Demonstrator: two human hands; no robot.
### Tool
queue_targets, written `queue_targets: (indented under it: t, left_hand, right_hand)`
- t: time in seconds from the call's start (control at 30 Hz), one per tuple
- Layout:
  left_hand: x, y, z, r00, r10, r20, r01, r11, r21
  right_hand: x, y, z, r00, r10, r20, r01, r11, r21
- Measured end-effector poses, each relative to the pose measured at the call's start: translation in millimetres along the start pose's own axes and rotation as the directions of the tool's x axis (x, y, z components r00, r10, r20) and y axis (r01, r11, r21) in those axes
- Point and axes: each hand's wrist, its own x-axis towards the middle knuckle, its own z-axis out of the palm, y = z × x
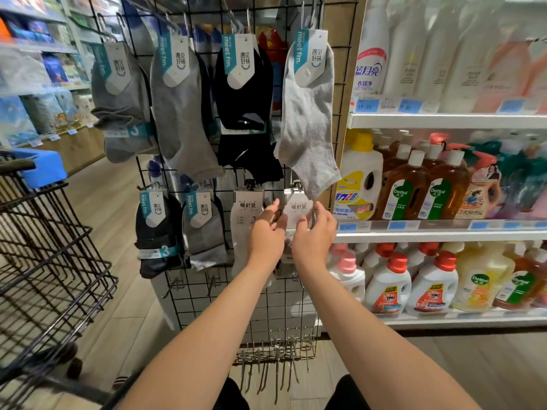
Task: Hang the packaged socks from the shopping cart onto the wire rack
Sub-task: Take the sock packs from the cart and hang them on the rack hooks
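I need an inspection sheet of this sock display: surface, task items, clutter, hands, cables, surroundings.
Surface: wire rack, upright, socks hanging in two rows.
Job's things: white-carded sock pack at a lower-row hook; shopping cart at left.
Clutter: spare hooks bunched at the rack's foot.
Grippers: left hand open beside the pack; right hand on its other side, grip unclear.
Cables: nothing seen.
Surroundings: detergent bottles on shelves at right.

Shopping cart left of wire rack; shelf right of rack; sock packs hanging on rack.
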Motion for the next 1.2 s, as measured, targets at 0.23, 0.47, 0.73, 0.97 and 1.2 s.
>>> queue_targets:
  t: [0.23,0.47,0.73,0.97,1.2]
  left_hand:
    - [-7,-27,-56,0.959,-0.134,-0.252,0.157,0.985,0.076]
    - [11,-21,-68,0.989,-0.145,-0.021,0.144,0.988,-0.045]
    - [-4,-6,-88,0.974,0.037,-0.224,-0.025,0.998,0.056]
    - [19,70,-109,0.897,0.316,-0.309,-0.316,0.947,0.051]
    - [67,135,-106,0.974,0.100,-0.203,-0.127,0.984,-0.127]
  right_hand:
    - [-28,-23,28,0.943,-0.061,0.328,0.055,0.998,0.028]
    - [-28,-33,56,0.925,0.080,0.372,-0.120,0.989,0.086]
    - [-24,-58,40,0.982,-0.017,0.190,-0.003,0.995,0.105]
    - [-1,-125,18,0.965,-0.261,-0.008,0.250,0.915,0.317]
    - [35,-180,26,0.959,-0.158,0.235,0.062,0.927,0.371]
